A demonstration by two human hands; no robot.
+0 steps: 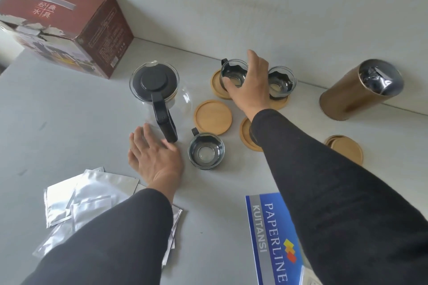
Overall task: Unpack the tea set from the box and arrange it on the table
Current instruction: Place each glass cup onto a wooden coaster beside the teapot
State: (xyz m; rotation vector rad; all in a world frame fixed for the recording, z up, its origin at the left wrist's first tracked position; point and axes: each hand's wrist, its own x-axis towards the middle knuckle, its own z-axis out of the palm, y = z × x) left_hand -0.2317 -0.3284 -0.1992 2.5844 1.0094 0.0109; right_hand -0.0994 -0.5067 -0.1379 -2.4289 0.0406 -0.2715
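Cups sat in three places on the grey worktop [69, 122]. From my remote seat I saw the right hand [249, 83] reaching over the far pair, its fingers [229, 87] spread and curled around the left glass cup [232, 71], which stood on a wooden coaster [216, 83]; I could not tell how firmly it was gripped. Just beside it, the second glass cup [281, 82] stood on its own coaster [281, 102]. Both looked empty, each in a dark holder. A third glass cup [206, 150], also empty, stood straight on the worktop, near the black handle of the glass teapot [154, 81]. The teapot's black lid was on, and I could not make out anything inside it.

The left hand [156, 157] hovered open, fingers loosely spread, just beside the end of the teapot handle, holding nothing.

One bare coaster [213, 117] lay between the cups, another [246, 134] was half hidden under the right sleeve, and a stacked pair [345, 149] lay further right. The red cardboard box [62, 23] stood at the far left corner, closed as far as I could see. A gold canister [360, 90] stood by the wall with a crumpled foil bag in its open top. Foil packets [78, 199] lay near the left sleeve, and a blue receipt book [271, 238] lay near the right one.
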